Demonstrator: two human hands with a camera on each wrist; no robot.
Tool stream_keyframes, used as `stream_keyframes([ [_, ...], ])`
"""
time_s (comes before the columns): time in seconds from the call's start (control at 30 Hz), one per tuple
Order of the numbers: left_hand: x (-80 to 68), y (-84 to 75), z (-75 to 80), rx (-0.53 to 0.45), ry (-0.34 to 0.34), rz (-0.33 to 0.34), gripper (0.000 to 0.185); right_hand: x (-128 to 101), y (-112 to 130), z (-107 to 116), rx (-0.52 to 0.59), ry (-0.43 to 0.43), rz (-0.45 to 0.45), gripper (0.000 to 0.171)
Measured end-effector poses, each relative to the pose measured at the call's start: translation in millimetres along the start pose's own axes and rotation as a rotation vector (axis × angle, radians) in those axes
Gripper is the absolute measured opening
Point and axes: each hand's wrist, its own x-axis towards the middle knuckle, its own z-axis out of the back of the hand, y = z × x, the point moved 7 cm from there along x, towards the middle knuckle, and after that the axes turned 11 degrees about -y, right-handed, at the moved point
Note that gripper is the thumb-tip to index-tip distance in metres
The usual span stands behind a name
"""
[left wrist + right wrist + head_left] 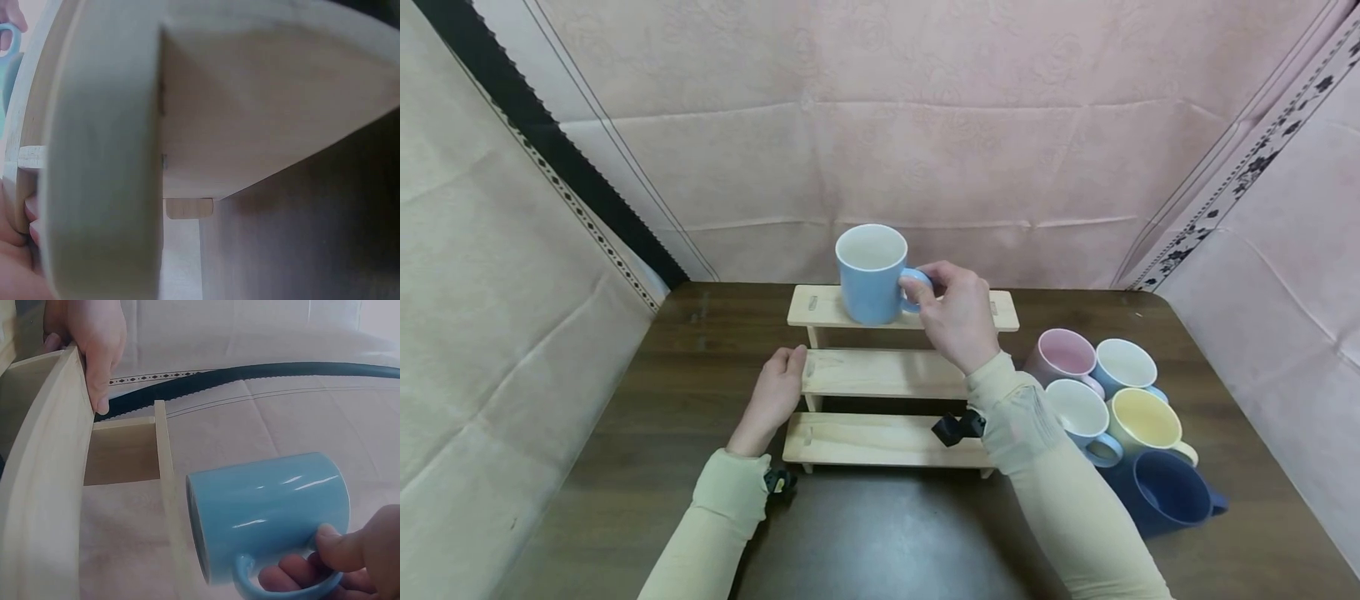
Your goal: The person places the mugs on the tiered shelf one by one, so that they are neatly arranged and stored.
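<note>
On the top step of the wooden tiered rack (pixel 880 371) stands the light blue mug (pixel 871 275), upright with its white inside showing, and your right hand (pixel 957 315) holds it by the handle, fingers curled through the loop and thumb pressed on the outside, as the right wrist view shows plainly. Your left hand (pixel 775 396) rests against the left end of the middle step, fingers straight and lying along the wood with the thumb over the edge, steadying the rack without curling round it. All three steps of the rack sit on the dark tabletop (pixel 647 467), near its back edge. Well to the right of the rack, five more mugs stand close together: a pink mug (pixel 1063 354), a second light blue mug (pixel 1126 367), a pale blue mug (pixel 1081 414), a yellow mug (pixel 1146 421) and a dark blue mug (pixel 1167 487) nearest you. Pink cloth (pixel 925 125) hangs behind and at both sides.
</note>
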Motion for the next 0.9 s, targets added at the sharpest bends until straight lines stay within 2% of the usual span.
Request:
stream_keyframes([
  [0.9, -1.8, -2.1, 0.1, -0.008, -0.011, -0.001, 0.045, 2.2, 0.8, -17.6, 0.05, 0.025, -0.02, 0.026],
])
